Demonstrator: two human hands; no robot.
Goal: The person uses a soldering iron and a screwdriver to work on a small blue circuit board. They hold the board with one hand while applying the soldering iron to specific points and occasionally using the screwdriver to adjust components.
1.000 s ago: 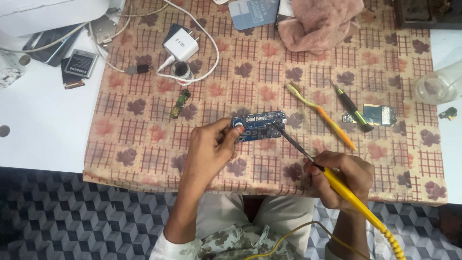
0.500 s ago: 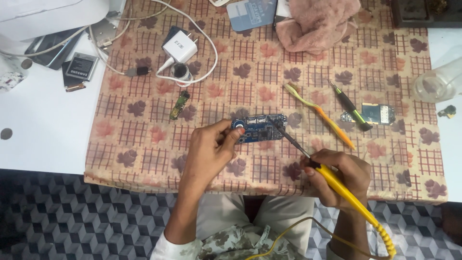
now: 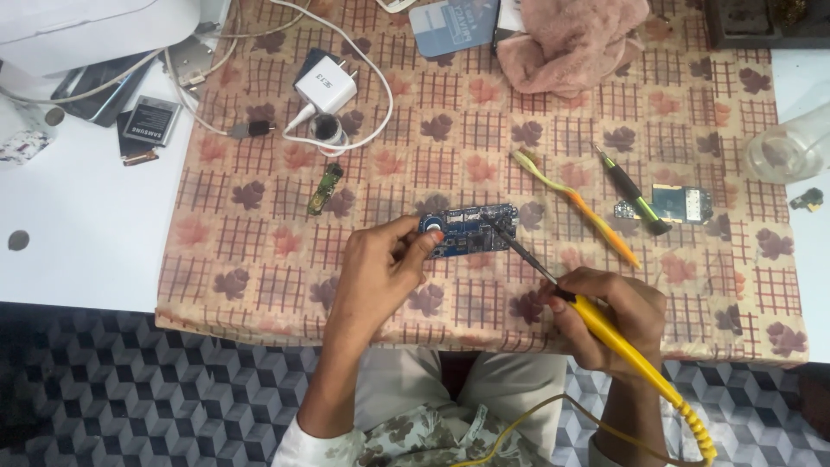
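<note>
A small blue circuit board (image 3: pixel 474 231) lies on the patterned cloth (image 3: pixel 259 277) near the table's front edge. My left hand (image 3: pixel 380 270) pinches the board's left end between thumb and fingers. My right hand (image 3: pixel 616 316) grips a yellow-handled soldering iron (image 3: pixel 605 327), whose dark tip rests on the right part of the board. The iron's yellow cord trails down past my lap.
A yellow toothbrush (image 3: pixel 577 206), a green-handled screwdriver (image 3: pixel 633 192) and a second small board (image 3: pixel 679 204) lie to the right. A white charger (image 3: pixel 327 85) with cable, a small green part (image 3: pixel 325 188), a pink rag (image 3: pixel 574 41), a phone battery (image 3: pixel 149 121) and a clear container (image 3: pixel 795 147) sit farther out.
Both hands keep their hold; the iron's tip stays on the board. The view has shifted slightly.
</note>
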